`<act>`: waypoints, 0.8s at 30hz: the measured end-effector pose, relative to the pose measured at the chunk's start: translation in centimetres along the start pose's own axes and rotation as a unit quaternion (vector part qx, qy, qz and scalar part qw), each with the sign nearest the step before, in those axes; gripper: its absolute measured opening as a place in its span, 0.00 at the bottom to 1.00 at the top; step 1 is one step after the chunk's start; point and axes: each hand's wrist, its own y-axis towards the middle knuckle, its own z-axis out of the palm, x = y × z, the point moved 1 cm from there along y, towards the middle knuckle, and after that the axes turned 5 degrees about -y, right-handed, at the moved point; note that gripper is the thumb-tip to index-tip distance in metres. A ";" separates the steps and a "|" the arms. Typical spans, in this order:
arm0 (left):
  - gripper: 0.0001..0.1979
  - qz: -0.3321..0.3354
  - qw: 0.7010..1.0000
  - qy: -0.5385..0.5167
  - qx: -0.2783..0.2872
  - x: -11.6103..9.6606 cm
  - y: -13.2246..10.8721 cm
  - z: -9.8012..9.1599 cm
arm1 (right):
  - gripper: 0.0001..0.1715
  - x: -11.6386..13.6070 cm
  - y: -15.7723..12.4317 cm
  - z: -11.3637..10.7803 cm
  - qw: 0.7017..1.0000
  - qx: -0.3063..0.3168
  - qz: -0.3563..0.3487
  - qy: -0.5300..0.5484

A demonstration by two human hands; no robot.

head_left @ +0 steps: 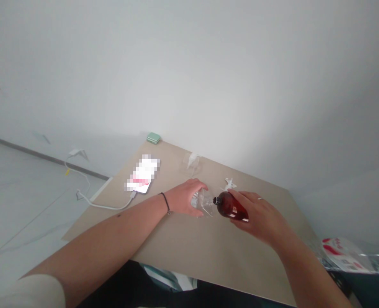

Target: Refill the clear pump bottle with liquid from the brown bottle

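Observation:
My right hand (pixel 260 216) is wrapped round a dark amber bottle (pixel 232 206), tipped on its side with its black neck pointing left. My left hand (pixel 186 196) grips a small clear container (pixel 202 202) right at the bottle's mouth, low over the beige table (pixel 189 244). A thin black band sits on my left wrist and a ring on a finger of my right hand. Whether liquid is flowing cannot be made out.
A phone (pixel 142 175) on a white cable (pixel 106 206) lies at the table's left. A green case (pixel 153 137) sits at the far corner. A clear plastic bag (pixel 192 162) and a small white piece (pixel 230 185) lie behind my hands. Printed packets (pixel 346 254) lie at the right.

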 end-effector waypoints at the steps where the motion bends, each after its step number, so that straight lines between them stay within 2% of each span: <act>1: 0.37 -0.002 1.000 0.000 0.001 0.0 0.0 0.0 | 0.40 0.0 0.0 0.0 1.000 -0.001 -0.001 0.001; 7: 0.37 -0.004 1.000 -0.004 0.001 0.2 0.0 0.1 | 0.40 -0.1 -0.1 0.1 1.000 -0.010 -0.005 0.003; 24: 0.37 -0.004 1.000 -0.001 -0.002 0.0 0.0 0.1 | 0.40 -0.2 -0.2 0.4 1.000 0.011 0.007 0.017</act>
